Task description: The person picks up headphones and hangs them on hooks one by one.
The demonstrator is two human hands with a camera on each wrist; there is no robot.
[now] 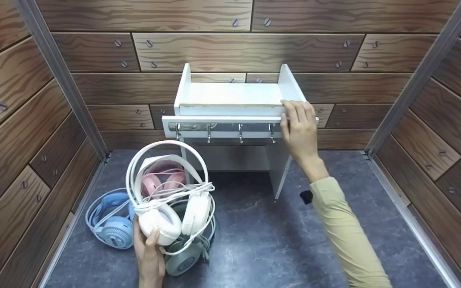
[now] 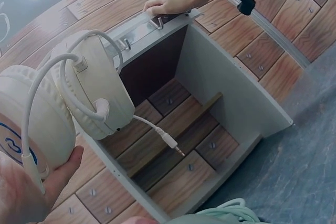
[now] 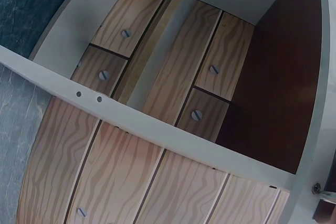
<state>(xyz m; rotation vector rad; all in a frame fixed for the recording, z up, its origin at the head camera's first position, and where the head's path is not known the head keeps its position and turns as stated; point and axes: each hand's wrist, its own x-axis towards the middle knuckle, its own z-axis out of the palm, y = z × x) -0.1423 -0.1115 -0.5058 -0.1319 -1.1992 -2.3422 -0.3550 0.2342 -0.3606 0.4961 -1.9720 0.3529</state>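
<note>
My left hand (image 1: 148, 252) holds a pair of white headphones (image 1: 196, 214) by one ear cup, headband up. Their cable is bundled across the band, and in the left wrist view its plug (image 2: 169, 140) dangles free. Over at the right end of a white shelf unit (image 1: 230, 94), my right hand (image 1: 303, 134) grips the hook rail (image 1: 224, 119), fingers over the top and thumb at the front. Several metal hooks (image 1: 241, 134) line that rail, with nothing hanging on them. The right wrist view shows the unit's side panel (image 3: 152, 129) and inside, but not the hand.
Blue headphones (image 1: 116, 232) lie on the dark floor (image 1: 254, 248) at the left. Pink headphones (image 1: 150, 184) and grey-green headphones (image 1: 184, 258) are partly hidden behind the white pair. Wood-patterned walls (image 1: 246, 50) enclose the space on three sides.
</note>
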